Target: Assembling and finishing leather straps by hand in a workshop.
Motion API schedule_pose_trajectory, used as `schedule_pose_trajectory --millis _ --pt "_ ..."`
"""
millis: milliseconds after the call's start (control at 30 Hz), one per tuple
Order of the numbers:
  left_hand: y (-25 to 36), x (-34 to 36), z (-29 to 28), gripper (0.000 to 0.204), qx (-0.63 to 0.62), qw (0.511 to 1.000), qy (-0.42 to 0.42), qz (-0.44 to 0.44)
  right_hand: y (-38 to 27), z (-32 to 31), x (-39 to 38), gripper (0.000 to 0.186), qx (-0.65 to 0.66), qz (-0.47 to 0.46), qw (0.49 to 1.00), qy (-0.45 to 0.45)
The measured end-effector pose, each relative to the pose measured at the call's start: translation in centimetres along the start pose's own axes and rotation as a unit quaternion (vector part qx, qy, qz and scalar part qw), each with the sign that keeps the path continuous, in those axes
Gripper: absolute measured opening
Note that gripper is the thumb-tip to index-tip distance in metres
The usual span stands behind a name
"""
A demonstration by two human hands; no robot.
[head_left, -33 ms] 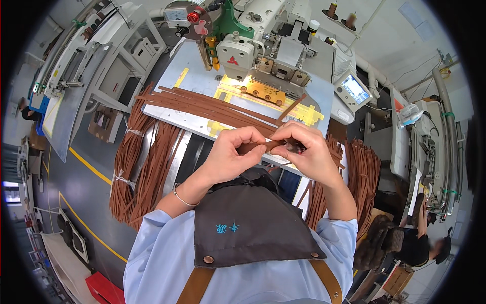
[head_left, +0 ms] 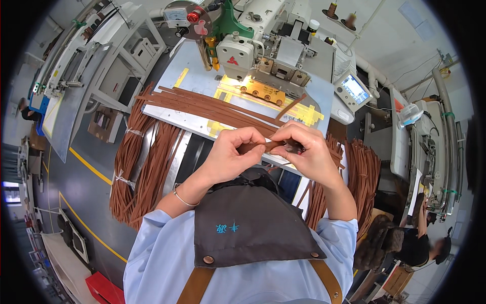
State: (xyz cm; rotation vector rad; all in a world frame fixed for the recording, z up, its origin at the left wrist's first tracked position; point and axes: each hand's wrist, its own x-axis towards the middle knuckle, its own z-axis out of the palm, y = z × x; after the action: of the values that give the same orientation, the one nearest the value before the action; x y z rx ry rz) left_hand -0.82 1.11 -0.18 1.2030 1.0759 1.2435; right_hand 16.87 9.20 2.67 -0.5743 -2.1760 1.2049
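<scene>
strap (head_left: 267, 146) pinched between left hand (head_left: 230, 152) and right hand (head_left: 306, 152), unsewn; more strips (head_left: 202, 104) wait at 12 o'clock by the machine (head_left: 263, 45).

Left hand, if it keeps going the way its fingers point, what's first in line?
The left hand points right along the brown strip it pinches, so it would probably meet the right hand first; both grip the strip close together, gap unclear.

Brown leather strap (head_left: 263, 146), dark grey apron (head_left: 248, 228).
</scene>
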Motion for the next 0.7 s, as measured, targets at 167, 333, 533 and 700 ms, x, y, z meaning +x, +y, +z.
schedule_pose_trajectory --millis 167,333,533,700 --pt "0.01 0.12 -0.03 0.01 0.006 1.0 -0.01 -0.016 0.23 -0.31 -0.11 0.024 -0.04 -0.021 0.999 0.001" --pt "-0.23 0.17 0.27 0.011 -0.011 1.0 0.003 -0.01 0.05 -0.53 -0.3 0.025 -0.044 -0.01 0.999 0.004" --pt "0.22 0.51 0.52 0.008 0.041 0.999 -0.01 0.002 0.16 -0.41 -0.43 0.026 -0.056 -0.058 0.997 0.021" --pt "-0.27 0.39 0.6 0.009 0.016 1.0 -0.003 -0.001 0.25 -0.64 -0.51 0.026 -0.055 -0.045 0.997 0.016"
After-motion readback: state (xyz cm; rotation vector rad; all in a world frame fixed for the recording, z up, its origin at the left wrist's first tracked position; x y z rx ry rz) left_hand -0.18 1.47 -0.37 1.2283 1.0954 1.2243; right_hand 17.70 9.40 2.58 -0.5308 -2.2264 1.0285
